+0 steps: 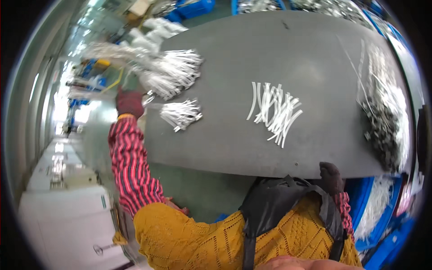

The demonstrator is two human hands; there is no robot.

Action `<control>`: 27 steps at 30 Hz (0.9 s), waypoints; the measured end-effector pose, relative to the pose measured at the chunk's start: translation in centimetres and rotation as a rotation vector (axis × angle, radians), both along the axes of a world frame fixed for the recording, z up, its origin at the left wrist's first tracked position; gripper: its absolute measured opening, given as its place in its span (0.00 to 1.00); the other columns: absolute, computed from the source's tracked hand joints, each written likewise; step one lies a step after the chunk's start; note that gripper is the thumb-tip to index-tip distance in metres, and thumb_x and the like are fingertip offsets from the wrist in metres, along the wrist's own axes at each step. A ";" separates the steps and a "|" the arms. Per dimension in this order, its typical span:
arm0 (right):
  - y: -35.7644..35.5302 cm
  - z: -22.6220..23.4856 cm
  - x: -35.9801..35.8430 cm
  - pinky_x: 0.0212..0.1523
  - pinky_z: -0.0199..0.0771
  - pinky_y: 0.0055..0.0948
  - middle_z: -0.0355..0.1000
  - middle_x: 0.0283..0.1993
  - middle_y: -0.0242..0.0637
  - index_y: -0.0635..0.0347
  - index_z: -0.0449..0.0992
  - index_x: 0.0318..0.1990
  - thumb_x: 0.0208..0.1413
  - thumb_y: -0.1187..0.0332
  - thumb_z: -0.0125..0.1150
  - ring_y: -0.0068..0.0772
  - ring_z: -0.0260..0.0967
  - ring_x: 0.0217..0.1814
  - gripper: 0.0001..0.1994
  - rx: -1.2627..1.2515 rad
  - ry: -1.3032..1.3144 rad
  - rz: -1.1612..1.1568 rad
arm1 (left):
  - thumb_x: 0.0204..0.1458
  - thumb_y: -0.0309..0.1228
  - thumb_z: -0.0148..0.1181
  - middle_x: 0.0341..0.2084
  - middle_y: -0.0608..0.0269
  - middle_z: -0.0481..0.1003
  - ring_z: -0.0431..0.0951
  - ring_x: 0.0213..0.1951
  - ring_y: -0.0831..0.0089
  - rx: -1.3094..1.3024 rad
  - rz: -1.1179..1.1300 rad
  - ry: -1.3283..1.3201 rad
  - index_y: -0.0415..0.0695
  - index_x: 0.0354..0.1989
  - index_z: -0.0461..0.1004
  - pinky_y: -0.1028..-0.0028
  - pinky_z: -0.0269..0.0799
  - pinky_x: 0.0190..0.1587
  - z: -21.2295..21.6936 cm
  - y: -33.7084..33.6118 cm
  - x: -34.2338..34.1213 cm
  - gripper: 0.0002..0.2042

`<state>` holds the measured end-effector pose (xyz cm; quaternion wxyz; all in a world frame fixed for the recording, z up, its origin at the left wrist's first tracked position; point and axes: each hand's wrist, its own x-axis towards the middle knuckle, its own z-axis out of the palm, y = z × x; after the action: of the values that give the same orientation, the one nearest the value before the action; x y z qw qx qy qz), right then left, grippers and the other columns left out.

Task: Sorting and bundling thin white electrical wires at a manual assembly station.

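My left hand [129, 103], in a dark red glove, is at the table's left edge, its fingers drawn in. A small shiny piece shows beside it, but what the fingers hold is unclear. Just to its right lies a small bundle of white strips [181, 114], its tail end reaching toward the glove. Above that, a larger bundle of white strips [173, 72] overhangs the edge. A loose pile of short white strips [275, 110] is spread mid-table. My right hand [332, 177], also gloved, rests at the near edge with curled fingers and nothing visible in them.
The dark grey table [225, 58] has a curved far rim. Long clear strips with dark ends [384, 112] heap along its right side. Blue bins [370, 209] stand at lower right, and others beyond the far edge. A white cabinet [67, 216] is at lower left.
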<state>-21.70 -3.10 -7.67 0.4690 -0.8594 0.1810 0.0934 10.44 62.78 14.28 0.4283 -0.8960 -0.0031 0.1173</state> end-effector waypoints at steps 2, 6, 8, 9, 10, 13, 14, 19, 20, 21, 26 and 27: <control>0.3 -0.1 -0.6 0.48 0.75 0.38 0.76 0.41 0.45 0.62 0.79 0.46 0.56 0.70 0.57 0.44 0.76 0.43 0.12 -0.207 -0.031 0.077 | 0.53 0.31 0.54 0.45 0.55 0.79 0.76 0.54 0.59 -0.146 -0.089 -0.147 0.52 0.43 0.81 0.52 0.50 0.69 -2.3 -1.2 1.3 0.12; 1.1 0.4 -1.0 0.53 0.74 0.41 0.77 0.43 0.49 0.61 0.80 0.45 0.54 0.71 0.59 0.50 0.75 0.49 0.12 -0.305 -0.158 0.142 | 0.52 0.36 0.62 0.44 0.52 0.78 0.74 0.53 0.58 -0.990 -0.659 -0.356 0.49 0.45 0.80 0.60 0.66 0.59 -11.2 -9.0 2.2 0.13; 1.5 1.0 -0.8 0.52 0.74 0.40 0.77 0.43 0.49 0.61 0.80 0.45 0.54 0.72 0.59 0.49 0.75 0.49 0.12 -0.218 -0.128 0.021 | 0.50 0.35 0.56 0.40 0.64 0.79 0.74 0.52 0.56 -0.966 -0.726 -0.011 0.55 0.41 0.82 0.56 0.69 0.56 -17.6 -16.2 2.7 0.12; 1.6 1.5 -0.9 0.52 0.75 0.40 0.77 0.43 0.48 0.61 0.80 0.45 0.54 0.72 0.60 0.48 0.75 0.49 0.12 -0.207 -0.121 0.028 | 0.56 0.43 0.54 0.45 0.59 0.78 0.75 0.51 0.57 -0.836 -0.624 0.141 0.55 0.43 0.82 0.60 0.68 0.58 -20.6 -19.8 2.7 0.14; 1.7 1.8 -1.0 0.52 0.75 0.39 0.77 0.43 0.48 0.61 0.80 0.45 0.54 0.72 0.60 0.47 0.75 0.48 0.12 -0.178 -0.128 0.051 | 0.56 0.43 0.54 0.45 0.59 0.78 0.75 0.51 0.57 -0.864 -0.623 0.147 0.55 0.43 0.82 0.60 0.68 0.58 -23.0 -22.3 2.5 0.14; 0.6 2.5 -2.8 0.51 0.75 0.38 0.78 0.44 0.47 0.61 0.80 0.45 0.54 0.73 0.62 0.45 0.76 0.48 0.11 -0.113 -0.186 -0.010 | 0.55 0.61 0.48 0.59 0.51 0.65 0.64 0.61 0.55 -0.908 -0.031 -0.090 0.46 0.52 0.77 0.55 0.60 0.63 -28.6 -29.7 0.9 0.32; 0.2 3.0 -3.6 0.51 0.75 0.38 0.78 0.44 0.47 0.61 0.80 0.45 0.54 0.73 0.62 0.45 0.76 0.48 0.11 -0.117 -0.171 -0.031 | 0.55 0.67 0.46 0.64 0.49 0.60 0.61 0.64 0.54 -0.884 0.193 -0.120 0.42 0.56 0.75 0.53 0.58 0.64 -29.2 -31.4 0.6 0.38; -3.3 3.2 -8.5 0.50 0.75 0.35 0.78 0.45 0.43 0.60 0.80 0.46 0.55 0.73 0.62 0.42 0.76 0.49 0.11 -0.156 -0.132 -0.159 | 0.52 0.69 0.49 0.68 0.52 0.53 0.51 0.70 0.55 -0.944 0.300 0.029 0.39 0.64 0.65 0.50 0.51 0.67 -28.6 -37.7 -1.4 0.45; -4.9 1.9 -9.3 0.50 0.75 0.35 0.78 0.45 0.43 0.60 0.80 0.46 0.55 0.73 0.62 0.42 0.76 0.49 0.11 -0.145 -0.150 -0.178 | 0.48 0.69 0.54 0.70 0.52 0.51 0.50 0.72 0.56 -0.963 0.294 0.069 0.39 0.66 0.62 0.51 0.50 0.68 -29.1 -40.1 -2.4 0.48; -5.5 2.0 -10.0 0.51 0.75 0.35 0.78 0.45 0.43 0.60 0.80 0.47 0.55 0.74 0.62 0.42 0.76 0.50 0.11 -0.162 -0.152 -0.174 | 0.47 0.68 0.56 0.70 0.52 0.51 0.50 0.72 0.57 -0.960 0.257 0.068 0.40 0.66 0.61 0.51 0.49 0.69 -28.7 -41.6 -3.8 0.48; -9.6 1.2 -11.0 0.52 0.74 0.36 0.78 0.46 0.43 0.60 0.80 0.47 0.54 0.74 0.62 0.42 0.76 0.50 0.12 -0.073 -0.181 -0.203 | 0.45 0.59 0.66 0.62 0.56 0.63 0.60 0.67 0.58 -0.753 0.196 0.141 0.44 0.61 0.67 0.54 0.57 0.66 -27.8 -47.4 -8.1 0.40; -11.3 0.2 -10.8 0.52 0.74 0.36 0.78 0.46 0.43 0.60 0.80 0.47 0.54 0.74 0.62 0.42 0.75 0.50 0.12 -0.079 -0.223 -0.173 | 0.47 0.54 0.66 0.58 0.58 0.67 0.66 0.63 0.59 -0.747 0.236 0.114 0.45 0.57 0.71 0.57 0.63 0.62 -28.8 -48.2 -8.0 0.33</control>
<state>-32.49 -14.36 -7.45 0.4582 -0.8635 0.2045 -0.0508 2.49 14.62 -14.49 0.0558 -0.9756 -0.0393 0.2085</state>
